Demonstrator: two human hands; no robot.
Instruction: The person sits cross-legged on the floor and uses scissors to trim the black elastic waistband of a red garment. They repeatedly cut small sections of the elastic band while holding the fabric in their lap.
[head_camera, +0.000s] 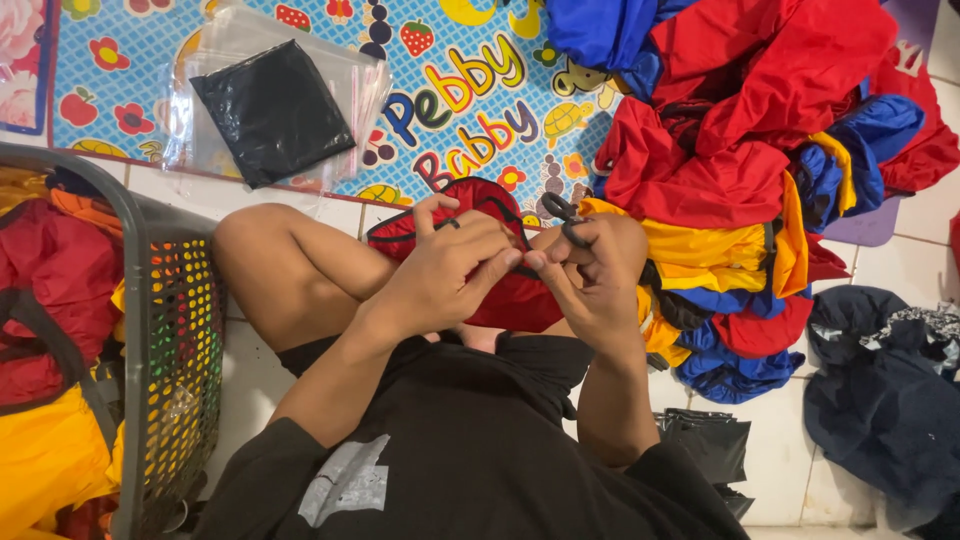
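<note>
A red fabric piece with black trim (505, 300) lies over my lap, between my knees. My left hand (440, 270) pinches its black edge near the middle, fingers closed on the cloth. My right hand (595, 270) holds small black scissors (565, 215), its fingers through the loops, right beside the left hand's fingertips. The two hands touch at the fingertips over the red fabric. The scissor blades are hidden behind my fingers.
A grey plastic basket (165, 330) with red and yellow fabric stands at left. A pile of red, blue and yellow garments (740, 170) lies at right. A clear bag with black material (275, 110) rests on the patterned mat (480, 90). Dark cloth (880, 400) lies on white tiles.
</note>
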